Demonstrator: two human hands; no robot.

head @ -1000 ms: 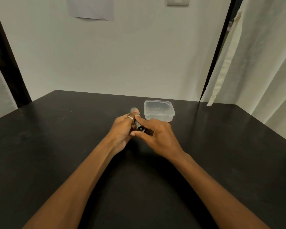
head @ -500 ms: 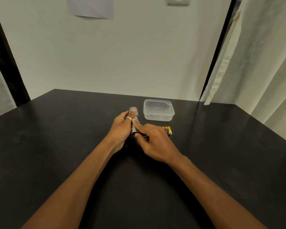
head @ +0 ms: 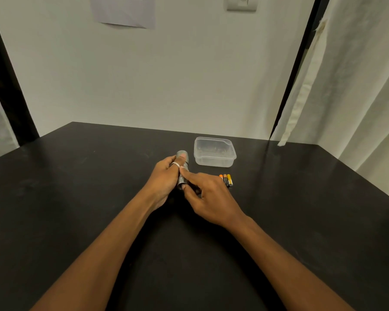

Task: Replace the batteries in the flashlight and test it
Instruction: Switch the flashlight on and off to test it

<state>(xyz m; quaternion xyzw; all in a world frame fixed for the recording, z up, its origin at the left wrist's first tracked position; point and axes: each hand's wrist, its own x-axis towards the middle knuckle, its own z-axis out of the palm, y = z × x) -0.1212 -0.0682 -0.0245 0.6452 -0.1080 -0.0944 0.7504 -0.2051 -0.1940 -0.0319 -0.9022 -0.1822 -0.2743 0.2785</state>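
Two hands, one job: both are on the flashlight (head: 182,181), which is held just above the table, in front and to the left of the box.
Progress: three batteries lie loose on the table. Whether they are the spent set or the fresh one cannot be told.
Remaining: judged mid-task. The work appears to be at the near end of the barrel, either opening or closing it. No beam shows, so the test looks undone.
Left hand (head: 164,176): left of the box, wrapped round the barrel, with a metal ring on one finger.
Flashlight: a small grey metal cylinder with a wider head pointing away towards the wall. The near end is hidden by fingers.
Right hand (head: 211,194): in front of the box. The forefinger lies along the barrel and the thumb is at its near end, pinching it. The other fingers are curled.
Box (head: 215,161): clear plastic, shallow, rectangular with rounded corners and no lid. Its contents are unclear.
Batteries (head: 226,180): just in front of the box, side by side and touching. They are slim, dark-bodied cylinders with orange and yellow ends.
Table (head: 76,198): matt black, flat and faintly smudged.
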